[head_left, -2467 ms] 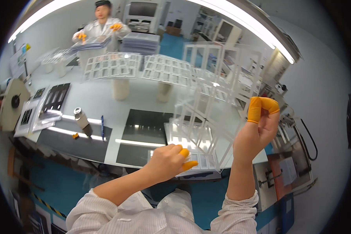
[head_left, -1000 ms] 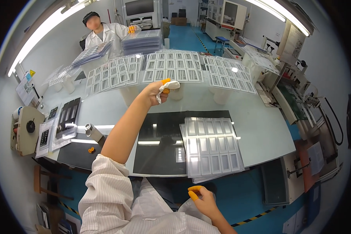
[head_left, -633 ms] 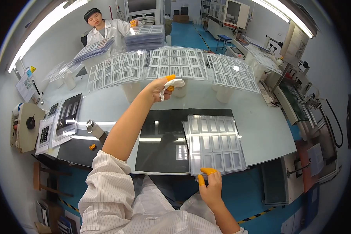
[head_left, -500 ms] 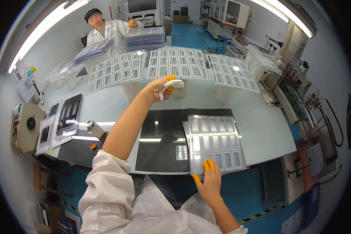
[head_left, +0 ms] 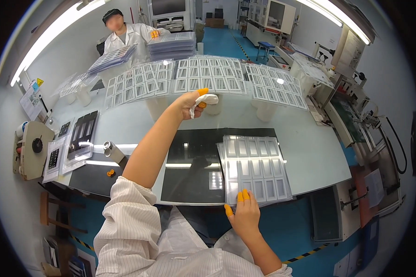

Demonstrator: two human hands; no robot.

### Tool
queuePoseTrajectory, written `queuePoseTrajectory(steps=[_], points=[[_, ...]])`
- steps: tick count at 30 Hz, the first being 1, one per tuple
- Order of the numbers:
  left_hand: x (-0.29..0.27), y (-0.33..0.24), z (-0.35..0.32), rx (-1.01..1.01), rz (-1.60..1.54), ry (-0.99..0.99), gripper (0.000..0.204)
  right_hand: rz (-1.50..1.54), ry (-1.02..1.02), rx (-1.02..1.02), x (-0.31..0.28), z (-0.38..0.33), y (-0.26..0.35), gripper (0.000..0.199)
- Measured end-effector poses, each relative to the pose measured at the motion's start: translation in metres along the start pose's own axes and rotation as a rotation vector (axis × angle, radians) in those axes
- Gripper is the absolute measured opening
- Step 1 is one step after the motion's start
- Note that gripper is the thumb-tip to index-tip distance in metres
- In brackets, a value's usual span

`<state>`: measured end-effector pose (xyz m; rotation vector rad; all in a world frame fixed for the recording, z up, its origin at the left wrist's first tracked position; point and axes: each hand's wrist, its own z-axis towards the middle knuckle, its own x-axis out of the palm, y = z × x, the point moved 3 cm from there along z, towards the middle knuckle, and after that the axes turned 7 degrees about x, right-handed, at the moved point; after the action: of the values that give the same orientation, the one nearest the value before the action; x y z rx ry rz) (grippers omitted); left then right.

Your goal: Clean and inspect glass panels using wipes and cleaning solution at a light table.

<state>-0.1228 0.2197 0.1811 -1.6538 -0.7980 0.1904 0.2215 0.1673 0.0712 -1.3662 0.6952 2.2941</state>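
My left hand (head_left: 192, 102) reaches far over the table, with orange finger cots, and is shut on a small white cloth (head_left: 207, 99). It hovers just before the row of clear trays (head_left: 208, 76) raised at the back. My right hand (head_left: 244, 213), also in orange cots, rests at the near table edge with its fingertips on the front edge of a stack of clear compartment trays (head_left: 254, 166). That stack lies on the right part of a black mat (head_left: 194, 161).
Another person in white (head_left: 125, 34) stands at the far side handling stacked trays (head_left: 171, 45). A black tray (head_left: 81, 134), a small metal cylinder (head_left: 110, 148) and a tape dispenser (head_left: 32, 150) sit at the left. Machines (head_left: 356, 115) line the right.
My right hand has risen from below the table edge and set its fingertips on the front of the tray stack. My left hand with the cloth has stayed nearly still.
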Motion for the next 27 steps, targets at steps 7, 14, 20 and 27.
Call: queuePoseTrajectory(steps=[7, 14, 20, 27], points=[[-0.023, 0.012, 0.007, -0.004, 0.104, 0.064, 0.028, -0.002, -0.051, -0.154, 0.001, -0.002, 0.005, 0.035], [-0.041, 0.061, -0.074, 0.141, 0.566, -0.113, 0.037, -0.001, -0.052, -0.221, 0.008, 0.002, 0.006, 0.024], [-0.143, 0.063, -0.146, 0.547, 0.816, -0.576, 0.032, 0.061, -0.071, -0.34, 0.002, 0.012, 0.01, 0.016], [-0.265, 0.039, -0.191, 0.749, 1.526, -0.962, 0.025, 0.167, -0.195, -0.448, -0.027, 0.016, 0.024, 0.02]])
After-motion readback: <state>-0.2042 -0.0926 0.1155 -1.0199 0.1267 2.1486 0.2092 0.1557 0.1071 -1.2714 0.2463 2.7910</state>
